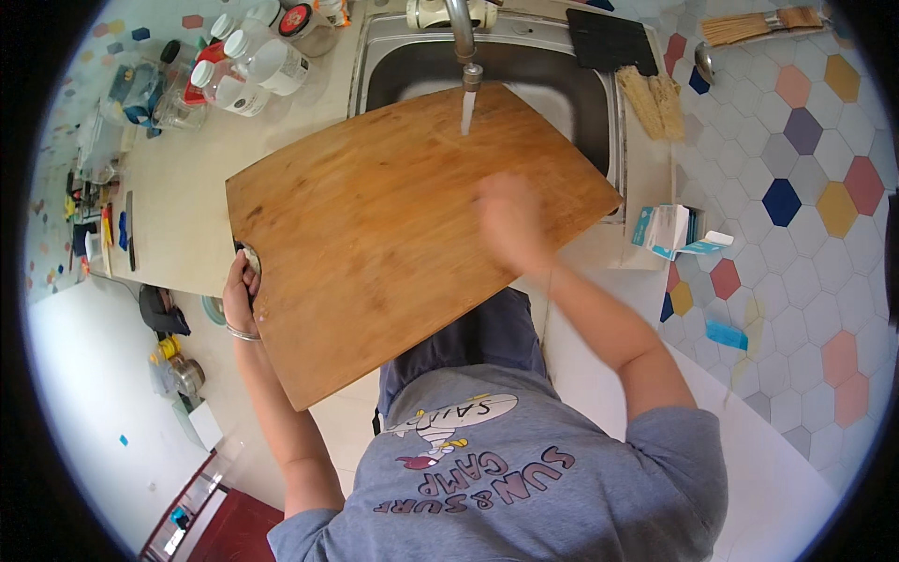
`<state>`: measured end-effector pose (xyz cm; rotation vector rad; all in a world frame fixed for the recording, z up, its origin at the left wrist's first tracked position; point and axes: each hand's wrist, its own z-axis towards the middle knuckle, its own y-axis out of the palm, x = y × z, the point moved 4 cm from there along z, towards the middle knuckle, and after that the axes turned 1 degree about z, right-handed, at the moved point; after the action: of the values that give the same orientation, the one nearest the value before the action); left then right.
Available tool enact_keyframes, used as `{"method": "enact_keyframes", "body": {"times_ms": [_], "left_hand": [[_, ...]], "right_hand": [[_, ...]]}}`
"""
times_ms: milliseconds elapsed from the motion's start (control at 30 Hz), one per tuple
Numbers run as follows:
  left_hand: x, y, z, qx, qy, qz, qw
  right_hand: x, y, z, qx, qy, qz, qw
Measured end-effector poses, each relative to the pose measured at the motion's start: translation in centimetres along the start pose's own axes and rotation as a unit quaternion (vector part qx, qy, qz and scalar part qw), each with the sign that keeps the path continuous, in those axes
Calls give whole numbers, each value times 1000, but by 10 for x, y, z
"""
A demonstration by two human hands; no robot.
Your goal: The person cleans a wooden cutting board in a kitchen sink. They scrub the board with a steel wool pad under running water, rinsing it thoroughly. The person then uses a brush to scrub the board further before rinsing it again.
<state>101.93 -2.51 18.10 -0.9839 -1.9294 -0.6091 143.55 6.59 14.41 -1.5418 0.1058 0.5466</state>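
A large wooden cutting board point(375, 225) lies tilted across the sink and reaches out over the counter edge toward me. At its left end, my left hand point(241, 292) grips it by the handle cutout. My right hand point(510, 220) is over the right part of the board's face; motion smears its fingers, so whether it holds anything is unclear. From the faucet point(464, 42) a stream of water point(467, 110) falls onto the board's far edge.
The steel sink point(581, 122) lies behind the board. Several plastic bottles point(272, 64) and jars stand at the back left. A black slab point(611, 41) and loofah pieces point(649, 101) sit right of the sink, with an opened small box point(676, 231) nearer.
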Motion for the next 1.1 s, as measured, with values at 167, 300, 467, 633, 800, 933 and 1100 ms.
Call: {"method": "enact_keyframes", "body": {"times_ms": [167, 300, 467, 633, 800, 933, 1100], "left_hand": [[-5, -6, -1, 19, -3, 35, 999], [-9, -9, 0, 16, 15, 77, 997], [12, 9, -5, 74, 39, 155, 984], [11, -3, -7, 75, 55, 187, 978], [15, 7, -5, 103, 78, 236, 963], [7, -3, -7, 109, 66, 235, 964], [4, 3, -9, 130, 49, 254, 957]], "right_hand": [[-47, -8, 0, -39, -79, 145, 985], [123, 13, 64, -43, 147, -1, 988], [-11, 47, 90, -35, -29, 62, 997], [7, 63, 122, -69, -123, 86, 986], [95, 80, 147, -36, 94, -51, 994], [-77, 75, 127, -78, -134, 45, 987], [-101, 88, 157, -61, -125, 37, 990]]}}
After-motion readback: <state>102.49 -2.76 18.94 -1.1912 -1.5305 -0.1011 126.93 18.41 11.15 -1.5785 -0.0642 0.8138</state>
